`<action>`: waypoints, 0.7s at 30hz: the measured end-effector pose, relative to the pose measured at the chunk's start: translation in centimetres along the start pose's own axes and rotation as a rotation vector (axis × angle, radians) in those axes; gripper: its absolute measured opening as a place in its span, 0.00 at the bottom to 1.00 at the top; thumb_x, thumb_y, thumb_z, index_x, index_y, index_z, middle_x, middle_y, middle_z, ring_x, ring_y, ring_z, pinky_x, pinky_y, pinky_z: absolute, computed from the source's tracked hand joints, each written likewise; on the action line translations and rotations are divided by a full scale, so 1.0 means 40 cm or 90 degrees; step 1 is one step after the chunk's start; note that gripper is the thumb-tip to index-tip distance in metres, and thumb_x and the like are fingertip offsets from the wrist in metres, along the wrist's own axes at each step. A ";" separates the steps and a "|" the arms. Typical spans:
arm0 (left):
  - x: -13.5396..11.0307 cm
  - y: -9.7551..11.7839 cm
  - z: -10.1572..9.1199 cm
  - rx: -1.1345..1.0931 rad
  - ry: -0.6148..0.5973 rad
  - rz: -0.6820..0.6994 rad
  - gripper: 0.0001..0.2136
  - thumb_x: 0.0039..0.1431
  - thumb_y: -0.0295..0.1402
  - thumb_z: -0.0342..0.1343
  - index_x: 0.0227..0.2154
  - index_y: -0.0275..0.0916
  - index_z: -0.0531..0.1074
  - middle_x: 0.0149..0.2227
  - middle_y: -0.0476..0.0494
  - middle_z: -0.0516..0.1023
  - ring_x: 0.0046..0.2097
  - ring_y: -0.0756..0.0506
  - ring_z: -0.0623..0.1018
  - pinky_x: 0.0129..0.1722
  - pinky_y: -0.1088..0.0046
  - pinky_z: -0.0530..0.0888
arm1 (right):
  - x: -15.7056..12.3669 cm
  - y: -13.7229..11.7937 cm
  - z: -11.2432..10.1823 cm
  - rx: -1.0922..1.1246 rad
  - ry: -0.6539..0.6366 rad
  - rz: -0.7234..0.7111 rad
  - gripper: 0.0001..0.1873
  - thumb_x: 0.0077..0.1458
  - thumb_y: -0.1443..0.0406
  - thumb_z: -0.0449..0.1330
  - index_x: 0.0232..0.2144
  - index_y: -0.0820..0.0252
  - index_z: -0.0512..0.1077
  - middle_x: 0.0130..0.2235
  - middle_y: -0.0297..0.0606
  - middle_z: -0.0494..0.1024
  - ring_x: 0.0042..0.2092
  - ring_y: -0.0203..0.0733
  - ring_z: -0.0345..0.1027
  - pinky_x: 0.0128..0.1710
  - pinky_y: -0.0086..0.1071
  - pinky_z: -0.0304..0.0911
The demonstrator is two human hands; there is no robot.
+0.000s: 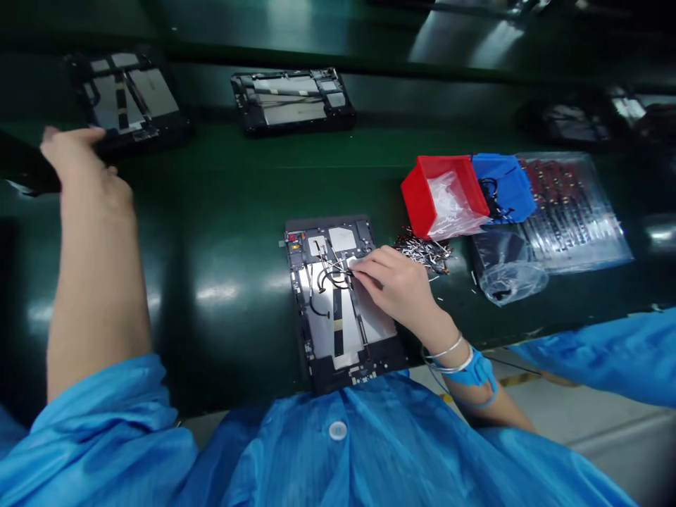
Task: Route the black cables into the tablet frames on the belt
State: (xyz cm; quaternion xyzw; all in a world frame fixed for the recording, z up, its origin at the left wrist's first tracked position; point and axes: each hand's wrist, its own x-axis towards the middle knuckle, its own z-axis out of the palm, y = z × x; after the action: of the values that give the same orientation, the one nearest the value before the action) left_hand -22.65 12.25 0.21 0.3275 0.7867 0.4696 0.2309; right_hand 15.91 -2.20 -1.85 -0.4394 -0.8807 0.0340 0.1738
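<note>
An opened tablet chassis [330,324] lies on the bench right in front of me, its inner boards and silver plates exposed. Several thin black cables [332,278] with small connectors lie loose across its upper half. My right hand [393,282] is over the chassis, thumb and fingers pinched together on these cables; the fingertips hide exactly how many. At the far left, my left hand [87,158] reaches out with its fingers apart, at the near left corner of a second opened chassis [134,98]. Whether it touches that chassis I cannot tell.
A third chassis [296,102] lies at the back. On the right are a red bin [417,201] with a plastic bag, a blue bin [520,190] with black cables, a pile of small parts [425,252] and a clear tray [596,225]. Another person's blue sleeve [607,355] shows at right.
</note>
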 end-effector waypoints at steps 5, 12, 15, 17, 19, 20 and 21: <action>-0.128 0.027 0.082 -0.047 0.011 0.032 0.24 0.58 0.11 0.50 0.56 0.30 0.57 0.54 0.55 0.69 0.57 0.54 0.69 0.56 0.74 0.69 | 0.028 -0.011 0.010 0.025 -0.041 -0.003 0.09 0.59 0.69 0.56 0.29 0.59 0.75 0.32 0.38 0.77 0.36 0.40 0.67 0.31 0.32 0.58; -0.350 0.021 0.137 -0.193 -0.311 0.343 0.12 0.50 0.18 0.60 0.39 0.32 0.76 0.47 0.47 0.79 0.49 0.46 0.76 0.40 0.79 0.73 | 0.043 -0.006 -0.018 0.115 -0.077 0.003 0.10 0.56 0.73 0.54 0.26 0.59 0.72 0.29 0.36 0.75 0.35 0.39 0.66 0.33 0.32 0.60; -0.440 0.029 0.145 -0.158 -0.423 0.464 0.09 0.57 0.25 0.57 0.40 0.37 0.78 0.48 0.44 0.78 0.51 0.44 0.76 0.44 0.74 0.73 | 0.027 0.012 -0.046 0.207 -0.052 0.011 0.09 0.57 0.70 0.56 0.26 0.58 0.72 0.27 0.34 0.75 0.32 0.36 0.65 0.32 0.31 0.60; -0.485 0.030 0.155 -0.143 -0.534 0.507 0.09 0.59 0.27 0.55 0.40 0.38 0.78 0.47 0.42 0.79 0.51 0.44 0.76 0.48 0.70 0.72 | 0.017 0.023 -0.058 0.275 -0.050 0.027 0.09 0.56 0.69 0.57 0.25 0.58 0.73 0.26 0.33 0.74 0.30 0.35 0.64 0.31 0.30 0.59; -0.515 0.025 0.166 -0.145 -0.638 0.506 0.09 0.61 0.29 0.53 0.40 0.38 0.78 0.45 0.41 0.80 0.50 0.43 0.77 0.51 0.66 0.71 | 0.013 0.029 -0.061 0.375 -0.058 0.078 0.07 0.54 0.67 0.60 0.24 0.58 0.73 0.24 0.32 0.73 0.27 0.32 0.62 0.28 0.29 0.58; -0.524 0.021 0.171 -0.151 -0.674 0.485 0.10 0.62 0.31 0.52 0.41 0.38 0.78 0.45 0.41 0.80 0.49 0.43 0.77 0.52 0.65 0.70 | 0.013 0.030 -0.059 0.437 -0.058 0.123 0.06 0.53 0.65 0.62 0.24 0.59 0.73 0.24 0.31 0.73 0.25 0.31 0.61 0.26 0.29 0.57; -0.531 0.017 0.175 -0.159 -0.697 0.454 0.11 0.63 0.32 0.51 0.41 0.39 0.78 0.45 0.41 0.80 0.49 0.43 0.77 0.52 0.65 0.70 | 0.014 0.031 -0.055 0.504 -0.062 0.174 0.06 0.51 0.64 0.63 0.24 0.59 0.73 0.23 0.30 0.72 0.24 0.31 0.60 0.25 0.28 0.57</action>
State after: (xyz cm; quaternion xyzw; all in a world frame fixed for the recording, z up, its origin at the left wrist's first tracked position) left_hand -3.32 1.04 -1.15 0.7298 0.3384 0.3708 0.4641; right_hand 17.28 -1.20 0.10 -0.4495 -0.7403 0.4135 0.2810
